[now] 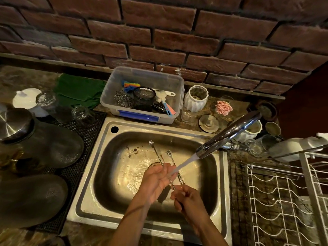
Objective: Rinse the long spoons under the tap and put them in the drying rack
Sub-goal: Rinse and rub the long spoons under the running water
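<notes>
We hold two long twisted-stem metal spoons (164, 162) over the stainless steel sink (106, 157). Our left hand (156, 180) cups the stems with loosely bent fingers; our right hand (188, 197) pinches their lower ends. Water from the chrome tap (229, 134) hits them. A white wire drying rack (284, 201) sits right on the table (236, 174), below a brick wall (159, 32).

Head camera, looking steeply down over a kitchen sink (159, 132)

Single wide-angle view, close above the basin, facing a brick wall (159, 32); counter edges curve outward.
</notes>
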Tool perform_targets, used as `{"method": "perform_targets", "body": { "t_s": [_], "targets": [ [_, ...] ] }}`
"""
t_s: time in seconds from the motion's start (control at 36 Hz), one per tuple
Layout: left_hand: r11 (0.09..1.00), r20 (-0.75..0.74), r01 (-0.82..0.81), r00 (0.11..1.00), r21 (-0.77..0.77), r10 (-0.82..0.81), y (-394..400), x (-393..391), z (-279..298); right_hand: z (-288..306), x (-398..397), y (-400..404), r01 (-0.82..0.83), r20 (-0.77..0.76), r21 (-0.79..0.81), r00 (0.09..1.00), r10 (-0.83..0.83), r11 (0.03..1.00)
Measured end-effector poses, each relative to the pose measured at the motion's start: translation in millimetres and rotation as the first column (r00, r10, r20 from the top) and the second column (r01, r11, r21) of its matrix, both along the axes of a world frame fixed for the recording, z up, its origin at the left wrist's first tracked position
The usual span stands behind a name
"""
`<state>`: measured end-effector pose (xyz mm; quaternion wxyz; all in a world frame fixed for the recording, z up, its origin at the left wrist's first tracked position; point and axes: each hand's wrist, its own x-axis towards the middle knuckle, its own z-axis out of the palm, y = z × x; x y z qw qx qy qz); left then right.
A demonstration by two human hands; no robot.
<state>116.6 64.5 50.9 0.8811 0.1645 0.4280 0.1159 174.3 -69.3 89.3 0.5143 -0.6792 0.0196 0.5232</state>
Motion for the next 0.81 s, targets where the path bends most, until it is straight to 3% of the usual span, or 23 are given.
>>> {"method": "perform_targets", "body": {
  "t_s": [0.36, 0.56, 0.81],
  "targets": [
    [1.000, 0.022, 0.026, 0.999, -0.013, -0.026, -1, -5, -14, 0, -7, -28, 0.043, -0.059, -0.030, 0.997, -0.045, 0.999],
    [1.000, -0.071, 0.011, 0.997, -0.012, -0.012, 6, -4, -21, 6, -9, -32, 0.088, -0.139, 0.012, 0.987, -0.085, 0.996],
    [0.997, -0.183, 0.043, 0.982, -0.067, -0.054, -3, -1, -28, -7, -2, -24, -0.124, -0.104, -0.130, 0.988, 0.111, 0.984]
  ]
}}
